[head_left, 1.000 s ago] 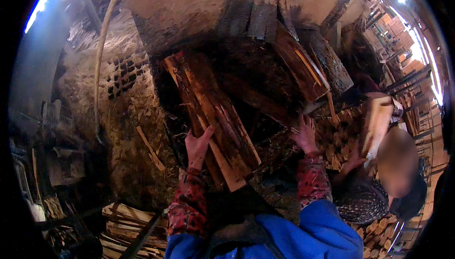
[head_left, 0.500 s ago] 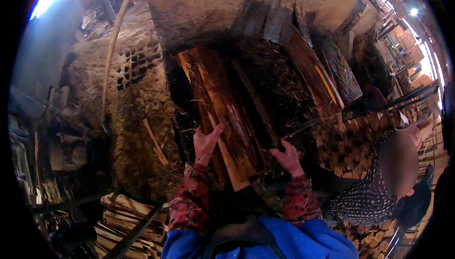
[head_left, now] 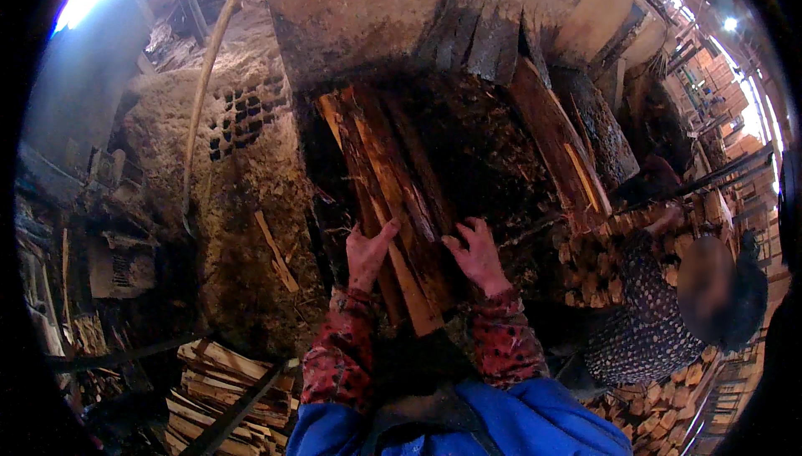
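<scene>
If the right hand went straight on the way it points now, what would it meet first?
Most likely the right side of the wooden planks; depth is unclear there, so the right hand may be touching them.

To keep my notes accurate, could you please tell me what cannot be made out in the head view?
All in the head view:
- Boards: their undersides are hidden by the boards themselves.
- Left hand: how firmly it grips is unclear; dark shadow surrounds the boards' edge.
- Right hand: shadow obscures whether its fingertips touch wood.
- Firewood stack: cut off by the bottom edge.
- Co-worker: face blurred.
</scene>
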Demonstrator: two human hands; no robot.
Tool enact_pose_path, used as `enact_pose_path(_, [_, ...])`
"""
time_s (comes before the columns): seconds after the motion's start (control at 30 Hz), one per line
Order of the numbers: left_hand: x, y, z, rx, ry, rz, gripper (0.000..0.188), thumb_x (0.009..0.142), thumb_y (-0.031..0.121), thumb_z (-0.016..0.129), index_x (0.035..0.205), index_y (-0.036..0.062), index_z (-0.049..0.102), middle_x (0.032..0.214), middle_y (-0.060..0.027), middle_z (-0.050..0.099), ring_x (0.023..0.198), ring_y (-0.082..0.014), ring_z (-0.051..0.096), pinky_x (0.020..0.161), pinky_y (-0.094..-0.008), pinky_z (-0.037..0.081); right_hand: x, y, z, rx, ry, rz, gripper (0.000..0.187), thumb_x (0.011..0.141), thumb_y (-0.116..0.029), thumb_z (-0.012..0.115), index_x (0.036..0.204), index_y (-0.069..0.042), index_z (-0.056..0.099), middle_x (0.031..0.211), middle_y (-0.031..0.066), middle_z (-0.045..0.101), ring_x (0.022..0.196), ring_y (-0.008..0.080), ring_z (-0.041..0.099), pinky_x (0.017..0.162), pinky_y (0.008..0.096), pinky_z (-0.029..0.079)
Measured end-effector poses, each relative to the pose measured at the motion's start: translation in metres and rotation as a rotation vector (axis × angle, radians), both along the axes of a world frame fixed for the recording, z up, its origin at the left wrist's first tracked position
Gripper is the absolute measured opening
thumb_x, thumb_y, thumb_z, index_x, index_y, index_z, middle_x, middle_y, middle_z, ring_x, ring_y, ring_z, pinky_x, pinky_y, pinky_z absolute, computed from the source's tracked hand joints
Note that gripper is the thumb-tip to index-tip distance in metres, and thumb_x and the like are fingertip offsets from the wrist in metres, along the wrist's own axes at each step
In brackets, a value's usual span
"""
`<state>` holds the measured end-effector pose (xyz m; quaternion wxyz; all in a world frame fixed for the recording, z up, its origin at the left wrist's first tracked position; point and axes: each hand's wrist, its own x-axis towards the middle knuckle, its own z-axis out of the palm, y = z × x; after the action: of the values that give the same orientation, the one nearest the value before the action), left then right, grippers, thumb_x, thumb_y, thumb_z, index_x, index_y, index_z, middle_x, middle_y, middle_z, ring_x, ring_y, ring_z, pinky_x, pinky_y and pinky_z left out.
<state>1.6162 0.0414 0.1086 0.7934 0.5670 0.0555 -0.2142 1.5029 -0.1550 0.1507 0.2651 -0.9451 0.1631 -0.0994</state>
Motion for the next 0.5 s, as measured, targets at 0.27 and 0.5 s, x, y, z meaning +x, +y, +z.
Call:
enact_pose_path(0.27, [0.004, 0.004, -0.013, 0.04, 0.036, -0.036, 0.045, 0.078, 0.024, 0.078, 0.107, -0.0052, 0.059, 0.099, -0.0096, 0.067, 0.086, -0.0137, 0.063, 0.076, -0.0282, 0.051, -0.02, 0.054, 0.001, -0.056, -0.012, 0.056, 0.07, 0.091, -0.049, 0.053, 0.136, 0.003, 0.04, 0.138, 0.0294, 0.035, 0.125, 0.0483, 0.035, 0.104, 0.0545, 0.029])
enact_pose_path(0.5, [0.002, 0.0, 0.007, 0.028, 0.015, -0.01, 0.047, 0.077, 0.026, 0.079, 0.107, -0.0046, 0.059, 0.098, -0.0085, 0.067, 0.084, -0.0136, 0.062, 0.075, -0.0281, 0.05, -0.015, 0.053, 0.005, -0.05, -0.062, 0.033, 0.066, 0.085, -0.037, 0.063, 0.132, 0.005, 0.042, 0.135, 0.0258, 0.036, 0.122, 0.0432, 0.037, 0.103, 0.0508, 0.03])
